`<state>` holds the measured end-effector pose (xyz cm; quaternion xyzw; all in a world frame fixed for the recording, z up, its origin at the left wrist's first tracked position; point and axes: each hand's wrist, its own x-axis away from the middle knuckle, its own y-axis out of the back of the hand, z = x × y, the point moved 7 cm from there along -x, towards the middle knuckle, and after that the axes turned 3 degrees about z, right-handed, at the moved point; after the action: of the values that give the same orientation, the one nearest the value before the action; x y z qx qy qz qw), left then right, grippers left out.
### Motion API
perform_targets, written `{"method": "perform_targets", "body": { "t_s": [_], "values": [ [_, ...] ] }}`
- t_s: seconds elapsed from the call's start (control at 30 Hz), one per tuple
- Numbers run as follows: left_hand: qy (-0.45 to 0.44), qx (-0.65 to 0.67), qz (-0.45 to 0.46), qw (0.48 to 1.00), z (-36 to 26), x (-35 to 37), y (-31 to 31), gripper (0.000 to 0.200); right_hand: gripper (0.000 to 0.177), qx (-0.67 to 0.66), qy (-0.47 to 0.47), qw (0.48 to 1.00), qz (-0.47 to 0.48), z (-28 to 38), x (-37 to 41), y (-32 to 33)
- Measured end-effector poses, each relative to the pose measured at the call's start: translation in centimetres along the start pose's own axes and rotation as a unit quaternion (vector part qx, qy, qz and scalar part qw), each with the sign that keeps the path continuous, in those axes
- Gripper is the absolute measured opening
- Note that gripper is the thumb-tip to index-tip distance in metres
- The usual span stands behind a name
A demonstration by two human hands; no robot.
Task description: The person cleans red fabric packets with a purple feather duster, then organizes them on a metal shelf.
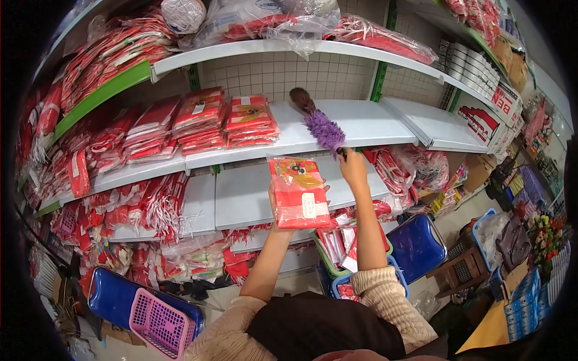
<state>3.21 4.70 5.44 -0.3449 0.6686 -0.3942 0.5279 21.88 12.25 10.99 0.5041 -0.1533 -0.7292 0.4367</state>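
Note:
My left hand [275, 198] holds up a red and white plastic-wrapped packet [299, 195] with a pale label. Most of its fingers are hidden behind the packet. My right hand [353, 165] is closed round the dark handle of a purple fluffy duster [325, 130], whose brown tip lies over the white shelf [376, 120]. To the left of the duster, on the same shelf, stand stacks of similar red packets [250, 122].
Red packets and bags fill the shelves above and below. Baskets [328, 256] with packets stand below my right forearm. A blue chair [416, 246] is at the right, and a pink basket [159, 322] rests on a blue seat at lower left.

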Motion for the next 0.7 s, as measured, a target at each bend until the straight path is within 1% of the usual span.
{"method": "perform_targets", "body": {
  "t_s": [0.03,0.1,0.17,0.23,0.3,0.33,0.37,0.4,0.47,0.5,0.6,0.67,0.7],
  "values": [
    [-0.005,-0.004,-0.003,1.000,-0.2,0.0,0.2,0.075,0.024,-0.013,-0.018,0.999,0.034,-0.8,0.8,-0.9],
    [-0.015,-0.010,-0.010,1.000,-0.6,0.0,0.5,0.074,0.021,-0.061,-0.010,0.998,-0.018,-1.4,3.8,-1.3],
    [-0.021,-0.016,-0.017,1.000,-1.1,0.1,0.8,0.074,0.019,-0.110,-0.049,0.993,0.001,-2.5,7.3,-2.4],
    [-0.026,-0.021,-0.020,0.999,-1.5,0.0,1.2,0.074,0.022,-0.153,-0.082,0.984,0.047,-4.5,11.2,-5.1],
    [-0.026,-0.026,-0.024,0.999,-1.7,-0.1,1.5,0.074,0.031,-0.220,-0.128,0.964,0.081,-7.6,14.5,-8.5],
    [-0.024,-0.027,-0.026,0.999,-1.7,-0.1,1.7,0.074,0.030,-0.316,-0.144,0.937,0.035,-8.3,15.5,-8.6],
    [-0.023,-0.027,-0.029,0.999,-1.7,-0.2,1.9,0.073,0.030,-0.408,-0.158,0.899,-0.013,-8.9,16.5,-8.8],
    [-0.021,-0.028,-0.031,0.999,-1.7,-0.3,2.0,0.073,0.030,-0.495,-0.169,0.850,-0.060,-9.6,17.3,-8.8],
    [-0.018,-0.029,-0.033,0.999,-1.6,-0.5,2.2,0.073,0.026,-0.352,-0.204,0.911,-0.072,-11.9,18.2,-7.5],
    [-0.016,-0.027,-0.036,0.999,-1.4,-0.5,2.4,0.073,0.025,-0.276,-0.223,0.932,-0.075,-13.2,19.2,-6.6],
    [-0.011,-0.028,-0.037,0.999,-1.0,-0.9,2.6,0.073,0.027,-0.086,-0.168,0.981,-0.039,-13.9,20.3,-3.7],
    [-0.004,-0.025,-0.036,0.999,-0.7,-1.3,2.7,0.072,0.029,-0.018,-0.120,0.992,-0.026,-15.5,21.3,-2.5],
    [0.000,-0.024,-0.036,0.999,-0.4,-1.5,2.8,0.072,0.030,0.016,-0.097,0.995,-0.018,-15.2,21.3,-1.9]
  ]
}}
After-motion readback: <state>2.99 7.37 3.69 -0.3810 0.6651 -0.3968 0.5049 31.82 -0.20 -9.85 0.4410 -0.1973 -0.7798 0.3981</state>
